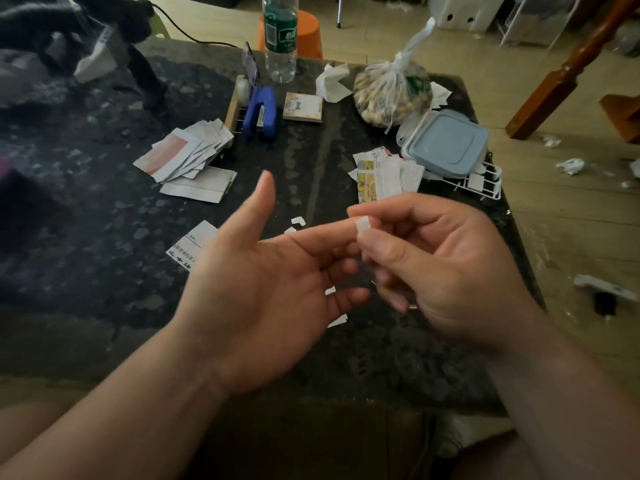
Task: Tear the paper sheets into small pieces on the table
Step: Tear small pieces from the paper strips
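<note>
While the right hand (446,268) pinches a tiny scrap (363,227) above the desk (104,237), its fingers (381,209) clamped on it, the left hand (263,292) lies open, fingers apart. So small a scrap may slip or flutter off the desk's edge; larger sheets (183,157) wait behind.

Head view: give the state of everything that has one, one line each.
left hand, open, palm up.
right hand, pinching a paper scrap.
paper scrap, small, held in the air.
water bottle, upright.
plastic bag, knotted shut.
container, lid on.
paper pile, torn pieces, loosely stacked.
</note>
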`<state>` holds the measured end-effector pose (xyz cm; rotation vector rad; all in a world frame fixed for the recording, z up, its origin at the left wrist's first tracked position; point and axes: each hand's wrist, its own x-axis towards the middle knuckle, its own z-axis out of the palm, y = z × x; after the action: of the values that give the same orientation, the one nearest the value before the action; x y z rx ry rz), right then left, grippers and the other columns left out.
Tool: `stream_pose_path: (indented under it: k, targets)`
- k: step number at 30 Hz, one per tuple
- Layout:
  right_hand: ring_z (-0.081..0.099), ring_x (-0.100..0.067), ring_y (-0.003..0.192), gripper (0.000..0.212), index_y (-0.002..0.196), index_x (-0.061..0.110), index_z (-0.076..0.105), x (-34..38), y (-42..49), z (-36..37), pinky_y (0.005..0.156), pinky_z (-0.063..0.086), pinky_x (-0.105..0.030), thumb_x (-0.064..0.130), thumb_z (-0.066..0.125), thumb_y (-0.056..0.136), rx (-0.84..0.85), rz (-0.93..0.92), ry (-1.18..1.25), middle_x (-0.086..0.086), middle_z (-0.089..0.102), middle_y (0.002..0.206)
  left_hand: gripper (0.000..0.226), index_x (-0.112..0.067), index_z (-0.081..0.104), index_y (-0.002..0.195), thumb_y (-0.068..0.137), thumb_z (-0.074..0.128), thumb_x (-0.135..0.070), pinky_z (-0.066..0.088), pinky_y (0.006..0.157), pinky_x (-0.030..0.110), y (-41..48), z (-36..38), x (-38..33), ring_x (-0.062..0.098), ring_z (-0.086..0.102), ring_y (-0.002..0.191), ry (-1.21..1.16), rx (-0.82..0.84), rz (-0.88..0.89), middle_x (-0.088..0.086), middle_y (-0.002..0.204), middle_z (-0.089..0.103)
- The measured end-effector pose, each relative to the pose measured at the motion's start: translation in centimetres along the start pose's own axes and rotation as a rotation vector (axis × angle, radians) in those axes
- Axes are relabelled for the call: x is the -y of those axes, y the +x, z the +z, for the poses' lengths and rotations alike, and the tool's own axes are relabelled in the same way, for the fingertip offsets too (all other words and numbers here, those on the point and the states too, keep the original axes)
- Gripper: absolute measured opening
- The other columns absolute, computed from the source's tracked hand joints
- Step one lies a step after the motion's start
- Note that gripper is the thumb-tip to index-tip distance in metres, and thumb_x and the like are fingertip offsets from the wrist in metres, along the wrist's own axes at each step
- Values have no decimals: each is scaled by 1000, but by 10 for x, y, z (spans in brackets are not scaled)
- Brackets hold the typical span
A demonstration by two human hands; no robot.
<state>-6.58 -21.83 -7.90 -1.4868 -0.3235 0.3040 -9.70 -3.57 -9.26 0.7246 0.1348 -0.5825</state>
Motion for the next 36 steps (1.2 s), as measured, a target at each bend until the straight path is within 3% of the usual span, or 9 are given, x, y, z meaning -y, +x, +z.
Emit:
stream_pose_path:
  k: [2, 8, 12, 14, 21, 27, 31, 36]
  targets:
    - [56, -24, 55, 20, 109, 5, 71, 2, -1, -1, 45, 46, -26, 10, 65, 91, 24, 2, 41, -8, 66, 74, 95, -3, 68, 130, 92, 28, -80, 39, 101, 40, 0, -7, -2, 24, 50, 114, -11, 61, -5, 11, 120, 58]
    - [56, -16, 53, 13, 99, 9, 75, 0, 0, 4, 42, 45, -25, 12, 66, 89, 14, 45, 128, -7, 63, 70, 96, -1, 68, 129, 93, 26, -80, 41, 94, 38, -4, -6, -2, 22, 53, 101, 15, 104, 4, 8, 104, 63]
    - [60, -16, 56, 22, 103, 9, 77, 5, 1, 0, 46, 48, -26, 9, 61, 88, 111, 59, 240, -9, 66, 72, 102, 6, 57, 137, 91, 33, -82, 30, 102, 43, -8, -6, -6, 31, 37, 109, -103, 186, 23, 12, 104, 55]
    - [60, -17, 58, 24, 107, 5, 75, 5, 3, 0, 48, 49, -26, 8, 59, 89, 129, 58, 259, -10, 67, 74, 102, 7, 52, 140, 92, 35, -81, 27, 105, 44, -7, -6, -5, 32, 40, 108, -146, 204, 34, 13, 104, 53]
    - [53, -17, 51, 32, 96, 6, 78, 4, 9, -5, 44, 39, -22, 3, 49, 83, 44, 135, 277, -10, 64, 67, 94, -2, 65, 132, 89, 37, -81, 39, 91, 34, -4, -3, 2, 18, 45, 97, -123, 141, 39, 4, 104, 55]
    - [55, -11, 52, 5, 85, 18, 75, 1, 4, 2, 48, 44, -18, 16, 72, 81, 19, 78, 164, -4, 68, 66, 94, -2, 67, 130, 88, 36, -81, 41, 89, 33, -5, -2, 3, 16, 47, 94, -76, 133, 21, 4, 101, 54]
    - [70, -19, 65, 7, 86, 15, 72, 11, -1, 0, 57, 54, -24, 17, 74, 80, 96, -39, 75, -5, 70, 74, 86, -1, 70, 119, 89, 46, -78, 37, 93, 36, -10, 1, 8, 18, 46, 95, -180, 230, 5, 5, 98, 51]
    - [66, -21, 58, 8, 80, 17, 68, 7, -1, 7, 52, 54, -28, 11, 73, 84, 52, -72, 148, -7, 66, 71, 81, -1, 67, 122, 82, 61, -71, 42, 90, 35, -12, 6, 14, 18, 49, 92, -101, 195, 95, 7, 95, 52]
